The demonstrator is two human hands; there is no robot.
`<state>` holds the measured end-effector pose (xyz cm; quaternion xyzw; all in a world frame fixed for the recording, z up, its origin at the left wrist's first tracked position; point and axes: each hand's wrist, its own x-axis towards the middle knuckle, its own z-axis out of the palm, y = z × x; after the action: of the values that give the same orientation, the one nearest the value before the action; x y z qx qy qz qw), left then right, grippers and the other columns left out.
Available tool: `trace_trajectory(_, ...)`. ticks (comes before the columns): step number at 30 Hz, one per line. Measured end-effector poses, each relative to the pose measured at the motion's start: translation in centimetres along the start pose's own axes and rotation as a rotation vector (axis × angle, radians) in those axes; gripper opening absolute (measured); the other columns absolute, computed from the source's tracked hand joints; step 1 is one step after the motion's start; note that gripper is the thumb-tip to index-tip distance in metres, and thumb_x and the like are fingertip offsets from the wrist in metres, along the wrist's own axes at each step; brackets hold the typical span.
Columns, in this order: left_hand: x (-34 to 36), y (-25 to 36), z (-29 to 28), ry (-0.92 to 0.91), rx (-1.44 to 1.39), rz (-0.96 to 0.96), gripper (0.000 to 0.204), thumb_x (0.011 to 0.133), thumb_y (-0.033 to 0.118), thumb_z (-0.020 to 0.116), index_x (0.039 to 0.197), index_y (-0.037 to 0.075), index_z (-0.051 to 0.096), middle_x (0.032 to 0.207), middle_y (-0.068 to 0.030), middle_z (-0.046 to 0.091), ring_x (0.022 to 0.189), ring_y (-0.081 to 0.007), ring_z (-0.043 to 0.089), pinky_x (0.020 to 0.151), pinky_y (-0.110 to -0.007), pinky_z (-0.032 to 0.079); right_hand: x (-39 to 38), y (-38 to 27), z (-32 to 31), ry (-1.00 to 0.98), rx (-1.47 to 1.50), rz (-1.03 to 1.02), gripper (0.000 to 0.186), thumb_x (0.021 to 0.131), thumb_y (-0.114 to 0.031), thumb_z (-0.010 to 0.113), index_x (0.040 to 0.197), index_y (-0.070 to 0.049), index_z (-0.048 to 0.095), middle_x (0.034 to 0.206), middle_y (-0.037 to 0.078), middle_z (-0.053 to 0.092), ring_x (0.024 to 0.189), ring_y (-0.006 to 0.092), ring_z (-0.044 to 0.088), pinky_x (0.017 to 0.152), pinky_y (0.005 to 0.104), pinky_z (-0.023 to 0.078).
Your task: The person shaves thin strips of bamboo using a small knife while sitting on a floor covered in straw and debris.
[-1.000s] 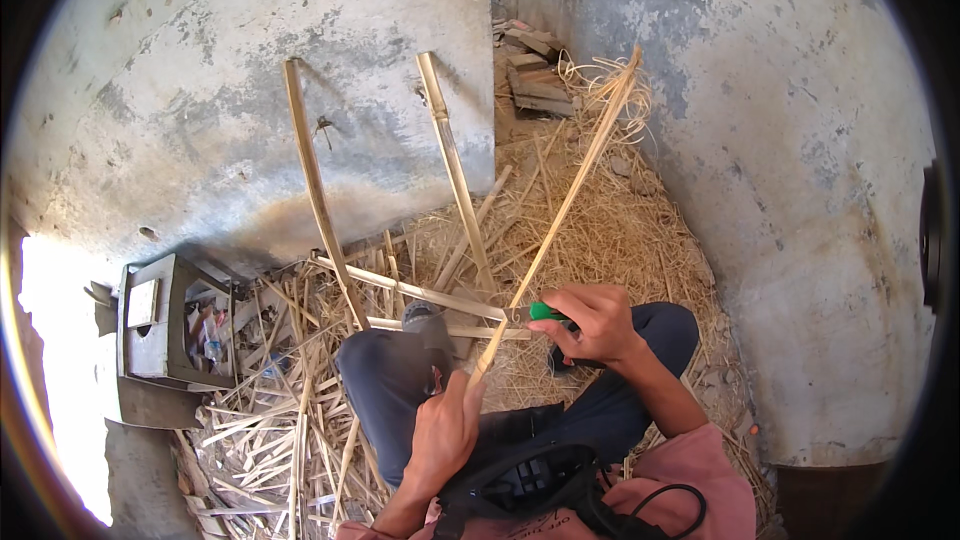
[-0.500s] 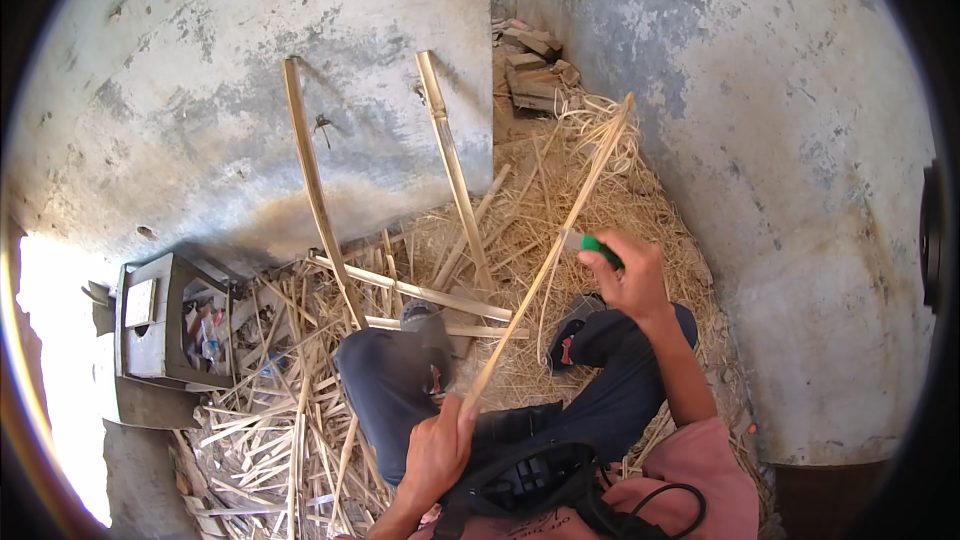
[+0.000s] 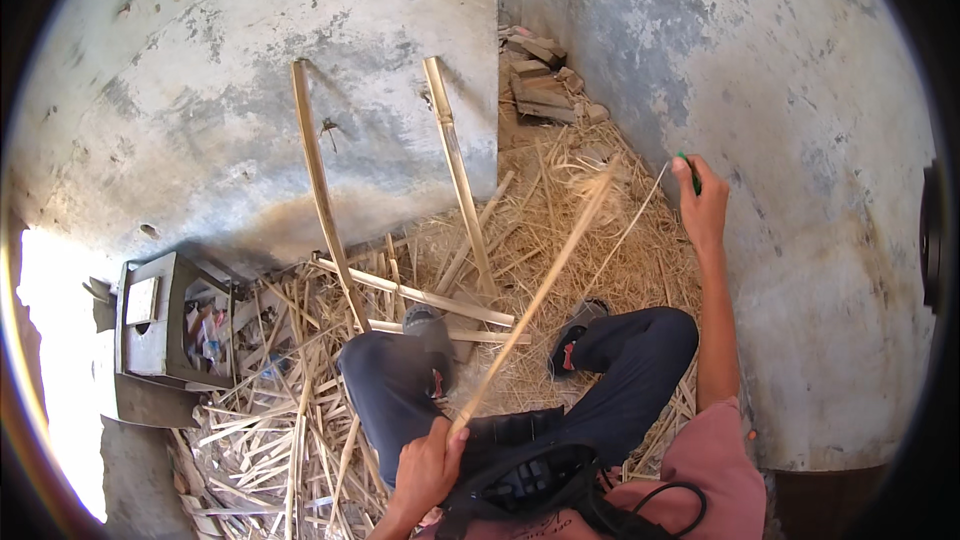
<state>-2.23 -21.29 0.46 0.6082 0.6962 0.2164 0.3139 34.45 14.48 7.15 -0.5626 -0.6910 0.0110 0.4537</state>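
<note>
My left hand (image 3: 425, 465) grips the lower end of a long bamboo strip (image 3: 540, 300), which angles up to the right; its far end is blurred, with loose curly fibres around it. My right hand (image 3: 706, 195) is raised at the right, before the wall, closed on a small green-handled tool (image 3: 690, 168); its blade is not clear. A thin pale sliver (image 3: 635, 220) runs down-left from near that hand; whether it touches the fingers I cannot tell. My bent legs (image 3: 635, 350) frame the lower end of the strip.
Two bamboo slats (image 3: 320, 190) lean on the left wall (image 3: 180, 60). Pale offcuts (image 3: 270, 450) and straw (image 3: 580, 200) cover the floor. A box of litter (image 3: 150, 330) stands at left, broken pieces (image 3: 540, 85) lie in the corner, another wall (image 3: 810, 270) is at right.
My right hand and green tool have moved from low on the strip up and outward to the upper right, off the strip. My left hand has dropped slightly, still gripping it.
</note>
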Motion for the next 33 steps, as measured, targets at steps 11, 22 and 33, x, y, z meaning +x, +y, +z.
trace_trajectory(11,5.2,3.6,-0.7,0.182,-0.029,0.055,0.029,0.103,0.027,0.069,0.107,0.003,0.054,0.077,-0.0252,0.069,0.074,-0.0490,0.070,0.063,-0.057,0.053,-14.2,-11.4,2.6,-0.441,0.440,-0.301,0.030,0.095,-0.032,0.082,0.104,-0.005,0.074,0.086,0.012,0.073,0.070,0.0264,0.073,0.061,0.0369,0.056)
trace_trajectory(22,6.1,5.9,-0.9,0.272,-0.077,0.130,0.028,0.107,0.027,0.067,0.103,0.002,0.055,0.071,-0.0219,0.065,0.067,-0.0472,0.067,0.060,-0.053,0.050,-17.2,-13.3,4.3,-0.480,0.544,-0.490,0.031,0.091,-0.028,0.086,0.099,-0.002,0.072,0.082,0.009,0.071,0.062,0.0249,0.068,0.055,0.0344,0.052)
trace_trajectory(33,5.8,5.0,-0.5,0.201,-0.079,0.118,0.029,0.104,0.025,0.070,0.106,0.002,0.052,0.072,-0.0276,0.067,0.068,-0.0512,0.068,0.056,-0.057,0.053,-16.2,-13.8,3.6,-0.463,0.463,-0.529,0.033,0.089,-0.034,0.087,0.099,-0.005,0.076,0.079,0.005,0.072,0.058,0.0233,0.068,0.053,0.0348,0.052)
